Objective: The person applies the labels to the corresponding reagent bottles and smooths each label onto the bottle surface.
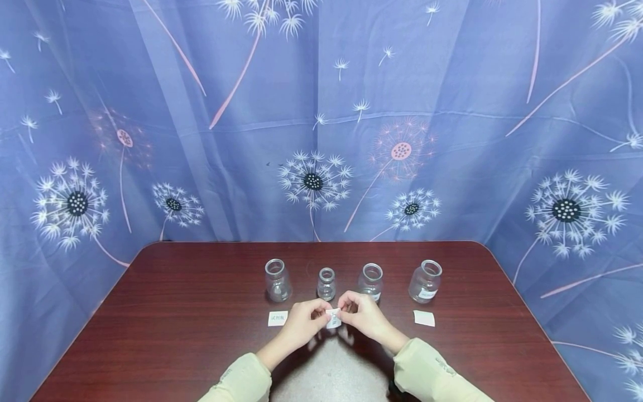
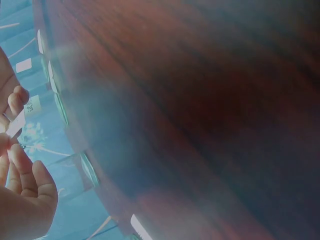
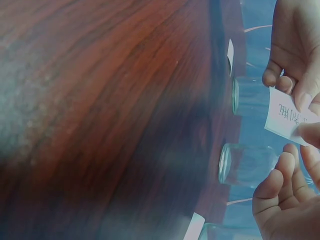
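Observation:
Both hands meet over the near middle of the table, in front of the small glass jar (image 1: 326, 286). Between them is a small white paper label (image 1: 334, 318) with printed characters, plainer in the right wrist view as the label (image 3: 282, 120). My left hand (image 1: 301, 324) pinches one side of it between thumb and forefinger. On the other side, thumb and forefinger of my right hand (image 1: 368, 318) pinch it too. Behind the right hand stands a glass jar (image 1: 372, 276) bearing a white label, its lower part partly hidden by the fingers.
A glass jar (image 1: 278, 286) stands at the left, with a printed label (image 1: 278, 318) lying before it. At the right is a jar (image 1: 421, 283) with a label stuck on its front; a blank-looking white slip (image 1: 424, 318) lies nearer. A patterned blue curtain (image 1: 241, 184) backs the table.

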`<state>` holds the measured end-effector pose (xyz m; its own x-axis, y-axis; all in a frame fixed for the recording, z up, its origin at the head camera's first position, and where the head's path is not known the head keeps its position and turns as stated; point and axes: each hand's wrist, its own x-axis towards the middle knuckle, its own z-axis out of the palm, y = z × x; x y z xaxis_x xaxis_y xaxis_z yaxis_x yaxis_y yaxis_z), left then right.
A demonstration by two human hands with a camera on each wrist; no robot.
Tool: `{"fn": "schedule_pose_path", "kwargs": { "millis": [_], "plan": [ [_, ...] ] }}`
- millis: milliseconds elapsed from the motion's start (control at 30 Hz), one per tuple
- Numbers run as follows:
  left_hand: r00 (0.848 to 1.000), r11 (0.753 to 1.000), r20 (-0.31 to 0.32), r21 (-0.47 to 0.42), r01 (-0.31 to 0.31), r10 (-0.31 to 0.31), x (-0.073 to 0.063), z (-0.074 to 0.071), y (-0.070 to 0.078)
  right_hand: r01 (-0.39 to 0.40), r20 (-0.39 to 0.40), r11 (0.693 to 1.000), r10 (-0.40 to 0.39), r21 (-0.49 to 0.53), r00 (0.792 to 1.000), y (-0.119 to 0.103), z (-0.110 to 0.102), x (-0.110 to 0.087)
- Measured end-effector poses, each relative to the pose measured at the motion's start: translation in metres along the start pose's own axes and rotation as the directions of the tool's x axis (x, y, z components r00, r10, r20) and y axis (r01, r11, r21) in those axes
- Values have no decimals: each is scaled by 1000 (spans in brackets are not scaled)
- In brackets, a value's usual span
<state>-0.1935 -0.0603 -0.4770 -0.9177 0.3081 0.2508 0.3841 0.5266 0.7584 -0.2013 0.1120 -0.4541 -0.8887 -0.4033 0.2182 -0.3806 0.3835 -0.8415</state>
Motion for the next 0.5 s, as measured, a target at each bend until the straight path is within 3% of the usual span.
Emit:
{"fn": "schedule_pose_path", "kwargs": {
  "millis": [100,267,500],
  "plan": [
    [1000,1000,3,-1,1,-1,0,1,0,19,11,1000,-18,-6,1000,-3,-1,-1],
    [1000,1000,-8,-18,26,-26,1,2,-1,56,5,993,-56,-101,998,13,2,-1],
    [992,994,-64,-29,108,-110,4,2,-3,94,-11,980,-97,-177,995,19,4,-2]
  ]
}}
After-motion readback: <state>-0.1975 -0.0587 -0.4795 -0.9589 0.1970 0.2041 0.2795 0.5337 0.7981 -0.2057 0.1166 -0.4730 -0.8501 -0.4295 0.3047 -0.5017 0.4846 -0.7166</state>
